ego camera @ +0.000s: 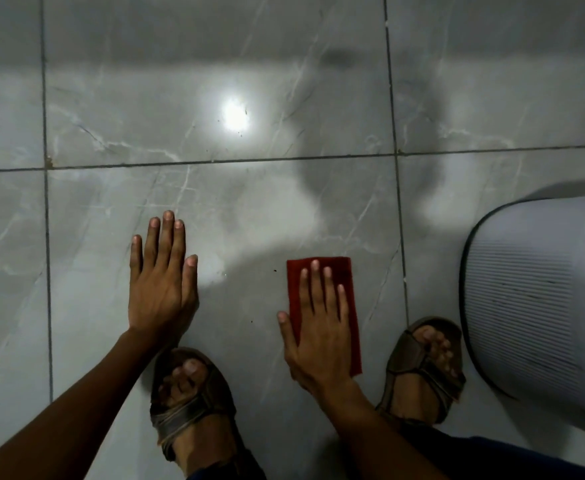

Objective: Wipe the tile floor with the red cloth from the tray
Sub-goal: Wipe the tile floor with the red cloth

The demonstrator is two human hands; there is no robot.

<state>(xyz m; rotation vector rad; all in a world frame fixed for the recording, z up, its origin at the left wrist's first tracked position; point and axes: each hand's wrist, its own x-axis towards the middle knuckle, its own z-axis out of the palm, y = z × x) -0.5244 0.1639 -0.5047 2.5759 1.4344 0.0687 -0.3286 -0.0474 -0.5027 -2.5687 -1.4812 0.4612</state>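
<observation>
A folded red cloth (344,282) lies flat on the grey marbled tile floor (235,216). My right hand (318,327) rests palm-down on top of it, fingers spread, pressing it to the tile. My left hand (161,278) lies flat on the bare floor to the left, fingers together, holding nothing. The near end of the cloth is hidden under my right palm.
A pale ribbed plastic tray or basket (540,299) stands at the right edge. My two feet in brown sandals, the left foot (187,393) and the right foot (429,365), are planted close behind my hands. Dark grout lines cross the floor; a lamp glare (235,114) reflects ahead.
</observation>
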